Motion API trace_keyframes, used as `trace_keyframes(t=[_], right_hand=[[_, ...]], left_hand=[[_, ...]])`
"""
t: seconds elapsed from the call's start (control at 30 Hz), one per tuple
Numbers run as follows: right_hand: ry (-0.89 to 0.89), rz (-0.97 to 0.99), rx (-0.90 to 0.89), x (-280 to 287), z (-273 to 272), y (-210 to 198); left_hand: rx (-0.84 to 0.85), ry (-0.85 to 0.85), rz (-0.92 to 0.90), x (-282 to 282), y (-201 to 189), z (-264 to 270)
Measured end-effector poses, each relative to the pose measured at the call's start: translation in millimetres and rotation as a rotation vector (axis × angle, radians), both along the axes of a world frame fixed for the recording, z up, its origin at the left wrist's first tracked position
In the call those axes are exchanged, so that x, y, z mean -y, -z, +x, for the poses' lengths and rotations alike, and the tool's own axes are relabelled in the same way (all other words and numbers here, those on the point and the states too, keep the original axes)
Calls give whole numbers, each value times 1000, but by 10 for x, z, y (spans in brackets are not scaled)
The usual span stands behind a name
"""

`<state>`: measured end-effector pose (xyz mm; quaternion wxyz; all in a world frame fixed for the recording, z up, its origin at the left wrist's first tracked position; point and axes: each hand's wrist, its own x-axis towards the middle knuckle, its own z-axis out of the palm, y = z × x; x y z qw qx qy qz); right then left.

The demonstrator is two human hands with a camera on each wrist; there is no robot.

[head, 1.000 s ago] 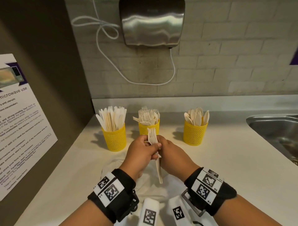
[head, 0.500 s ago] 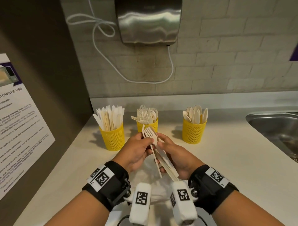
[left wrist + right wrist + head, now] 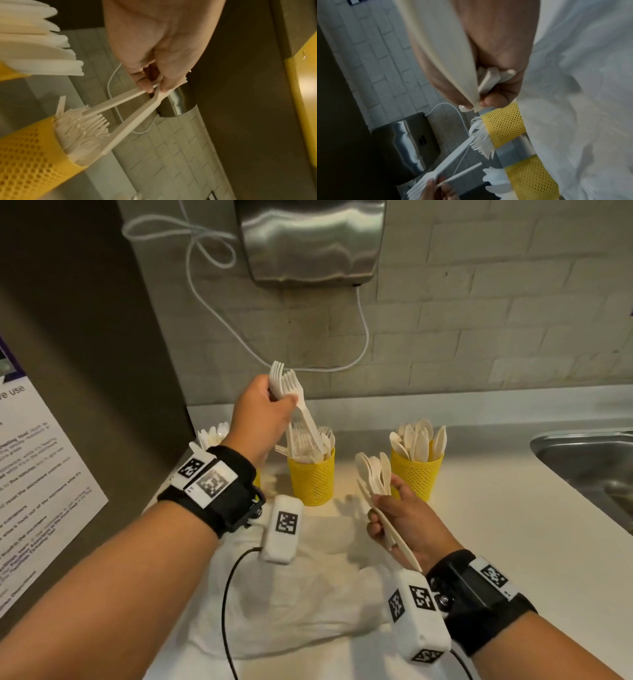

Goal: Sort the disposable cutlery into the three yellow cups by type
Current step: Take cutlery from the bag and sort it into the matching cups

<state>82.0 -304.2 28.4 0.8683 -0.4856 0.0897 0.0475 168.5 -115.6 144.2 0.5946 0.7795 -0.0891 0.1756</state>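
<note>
Three yellow mesh cups stand at the back of the counter. My left hand (image 3: 284, 400) is raised over the middle cup (image 3: 312, 479) of forks. It pinches a few white forks (image 3: 287, 380) by their necks, tines up, and their handles (image 3: 137, 111) reach down into that cup (image 3: 25, 155). My right hand (image 3: 383, 503) grips a bunch of spoons (image 3: 373, 472), bowls up, just left of the spoon cup (image 3: 417, 474). The knife cup is mostly hidden behind my left wrist; only its knives (image 3: 213, 435) show.
A crumpled white plastic bag (image 3: 301, 594) lies on the counter under my hands. A steel sink (image 3: 589, 460) is at the right. A hand dryer (image 3: 311, 237) with a looped cable hangs on the tiled wall. A poster (image 3: 34, 474) covers the left panel.
My hands have parted. The left hand rose and moved back over the fork cup with the forks, while the right hand moved right, keeping the spoons.
</note>
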Motion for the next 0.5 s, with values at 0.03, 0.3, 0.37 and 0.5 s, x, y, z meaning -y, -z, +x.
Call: trace_keyframes(t=[0.03,0.3,0.37,0.5], right_hand=[[11,-14,8,20,-8,-2],[76,-4,42,168,-60,-23],[74,-6,47,184,-70,-13],[69,-32,40,183,-67,22]], left_hand=[[20,-24,49,22,-3,64],[73,-119,359,171,31,322],[39,-110,437,211,69,358],[63,-137,549,278,28,409]])
